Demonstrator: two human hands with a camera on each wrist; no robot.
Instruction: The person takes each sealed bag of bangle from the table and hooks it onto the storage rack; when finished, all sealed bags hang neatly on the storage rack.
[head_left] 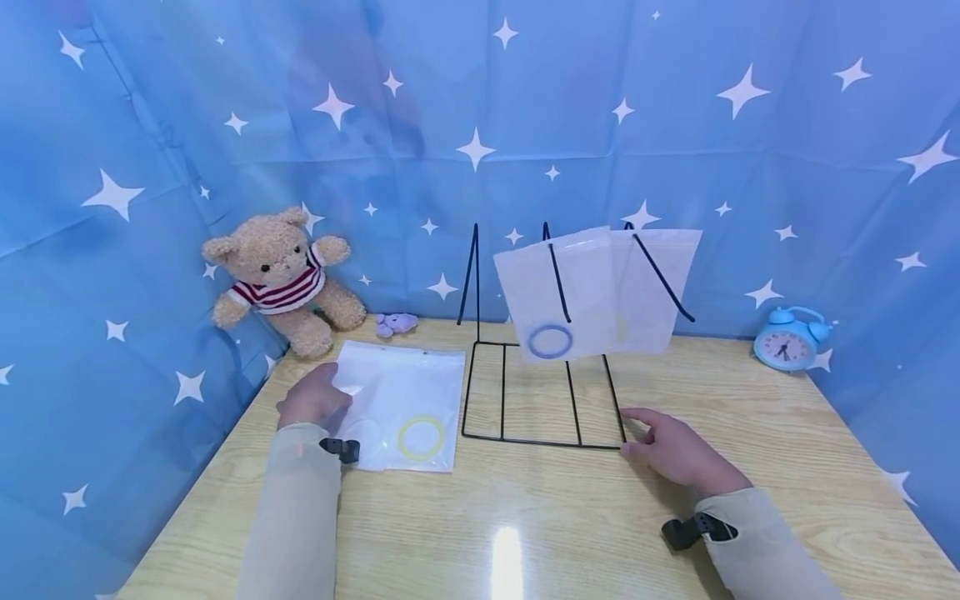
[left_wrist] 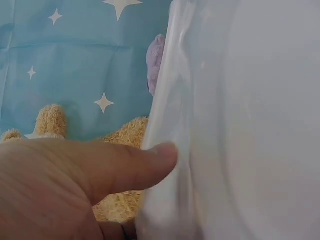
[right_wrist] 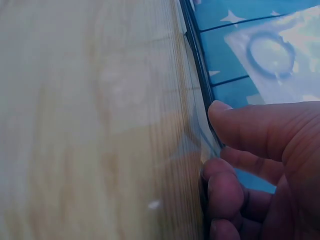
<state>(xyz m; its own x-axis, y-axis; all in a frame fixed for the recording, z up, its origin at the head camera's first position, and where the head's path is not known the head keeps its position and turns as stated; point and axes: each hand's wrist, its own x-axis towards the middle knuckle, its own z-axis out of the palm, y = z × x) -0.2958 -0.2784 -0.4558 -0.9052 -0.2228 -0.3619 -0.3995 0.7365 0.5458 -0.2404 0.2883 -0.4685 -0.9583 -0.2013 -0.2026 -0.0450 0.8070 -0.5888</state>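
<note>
The left hand [head_left: 311, 398] pinches the left edge of a translucent bag [head_left: 390, 392], thumb on top; the bag is just right of this hand, and a yellow ring [head_left: 401, 432] shows in it. The right hand [head_left: 669, 448] holds the near right corner of a black wire rack [head_left: 503, 392], which stands to its left. Beyond this hand, hanging bags [head_left: 577, 275] are on the rack.
</note>
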